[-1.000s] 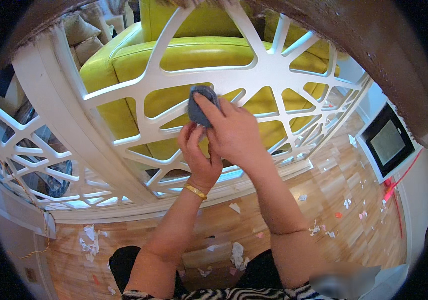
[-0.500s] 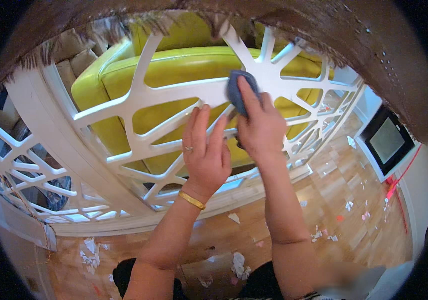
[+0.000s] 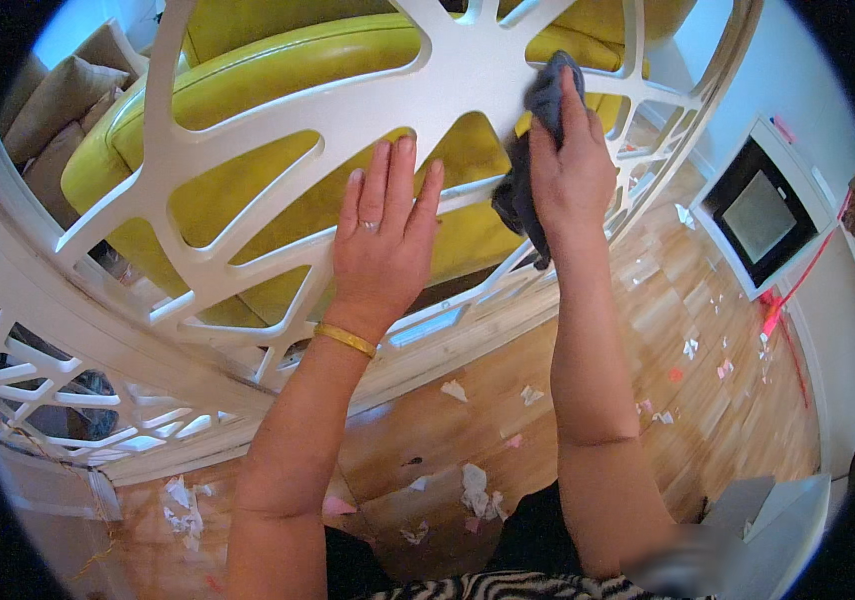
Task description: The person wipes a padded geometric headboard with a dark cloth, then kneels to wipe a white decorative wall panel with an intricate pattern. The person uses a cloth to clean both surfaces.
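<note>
A white openwork lattice screen (image 3: 348,105) stands upright in front of me. My right hand (image 3: 575,170) grips a dark grey-blue cloth (image 3: 551,95) and presses it against the lattice, right of its solid white centre. Part of the cloth hangs below that hand. My left hand (image 3: 385,225) has its fingers stretched out, the tips at the lower edge of a broad white strip of the lattice; it holds nothing. A ring and a gold bracelet (image 3: 346,338) are on that hand and wrist.
Behind the lattice sits a yellow-green sofa (image 3: 248,85), with beige cushions (image 3: 58,105) at the far left. Torn paper (image 3: 478,490) litters the wooden floor (image 3: 398,430). To the right stands a white-framed black panel (image 3: 760,215) beside a red ribbon (image 3: 774,318).
My right hand has moved the cloth rightward along the lattice, from left of its centre to right of it. My left hand remains spread near the lattice. The view has shifted.
</note>
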A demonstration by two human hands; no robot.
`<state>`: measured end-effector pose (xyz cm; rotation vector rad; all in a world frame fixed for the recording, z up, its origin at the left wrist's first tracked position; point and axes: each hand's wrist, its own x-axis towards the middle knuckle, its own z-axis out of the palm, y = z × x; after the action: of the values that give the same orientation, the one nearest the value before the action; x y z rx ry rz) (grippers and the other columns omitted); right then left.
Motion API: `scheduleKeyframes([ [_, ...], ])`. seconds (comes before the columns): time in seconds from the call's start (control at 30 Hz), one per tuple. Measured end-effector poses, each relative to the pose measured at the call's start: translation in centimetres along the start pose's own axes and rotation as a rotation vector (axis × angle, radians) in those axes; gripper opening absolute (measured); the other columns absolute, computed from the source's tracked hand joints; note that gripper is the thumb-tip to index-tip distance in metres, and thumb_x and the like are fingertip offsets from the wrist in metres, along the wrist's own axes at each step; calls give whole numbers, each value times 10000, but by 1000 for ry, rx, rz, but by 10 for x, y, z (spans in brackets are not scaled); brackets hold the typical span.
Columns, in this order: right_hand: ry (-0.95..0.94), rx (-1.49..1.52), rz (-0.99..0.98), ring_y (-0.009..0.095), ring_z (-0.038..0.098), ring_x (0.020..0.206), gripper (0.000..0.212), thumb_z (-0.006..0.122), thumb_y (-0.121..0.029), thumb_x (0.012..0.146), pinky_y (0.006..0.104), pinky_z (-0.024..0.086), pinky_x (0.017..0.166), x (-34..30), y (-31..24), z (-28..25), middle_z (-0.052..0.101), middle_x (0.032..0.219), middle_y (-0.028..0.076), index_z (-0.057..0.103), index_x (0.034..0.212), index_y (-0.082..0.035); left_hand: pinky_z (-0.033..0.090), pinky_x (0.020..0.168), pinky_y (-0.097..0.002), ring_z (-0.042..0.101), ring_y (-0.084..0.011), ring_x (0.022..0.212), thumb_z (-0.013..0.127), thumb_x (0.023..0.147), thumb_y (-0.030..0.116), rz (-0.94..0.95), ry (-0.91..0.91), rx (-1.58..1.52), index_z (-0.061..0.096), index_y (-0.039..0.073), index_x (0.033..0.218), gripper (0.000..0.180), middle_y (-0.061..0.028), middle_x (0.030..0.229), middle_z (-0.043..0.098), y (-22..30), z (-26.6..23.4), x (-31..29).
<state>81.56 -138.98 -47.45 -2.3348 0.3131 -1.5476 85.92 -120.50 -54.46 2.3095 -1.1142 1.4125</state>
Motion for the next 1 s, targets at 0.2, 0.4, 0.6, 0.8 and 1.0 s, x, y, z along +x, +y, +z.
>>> scheduleKeyframes([
  [0.2,-70,74,-98,422,629,858,609,611,-199,773,475,517,721,1,-12,-4,627,1028,211,469,1364,-162,271,1107,-481,352,-375,1366,601,851,246,-33,41,97,595,145,1270,431,-233,1474,363,8,16,-1],
  [0.4,-132,-259,89,385,648,876,469,581,-222,794,482,521,747,48,18,-20,663,1007,161,538,1258,-177,322,1040,-460,359,-401,1357,585,855,239,-56,123,103,663,195,1190,347,-248,1472,356,8,23,0],
  [0.6,-155,-180,59,408,642,861,496,578,-176,776,504,519,745,40,17,-17,652,977,198,524,1269,-184,274,1051,-507,313,-418,1369,577,865,286,-98,130,175,661,257,1199,346,-252,1476,340,17,34,-4],
  [0.8,-131,-152,-38,394,639,863,520,585,-175,781,482,516,751,43,45,-21,649,974,165,515,1293,-239,282,1005,-523,332,-435,1312,537,895,238,-97,227,195,680,273,1150,294,-191,1438,389,23,41,-8],
  [1.0,-102,-105,151,424,645,850,714,561,-144,782,496,510,764,36,59,-17,657,985,249,332,1459,-132,276,991,-515,340,-422,1302,541,891,224,-133,221,113,696,268,1121,280,-168,1415,425,30,37,-4],
])
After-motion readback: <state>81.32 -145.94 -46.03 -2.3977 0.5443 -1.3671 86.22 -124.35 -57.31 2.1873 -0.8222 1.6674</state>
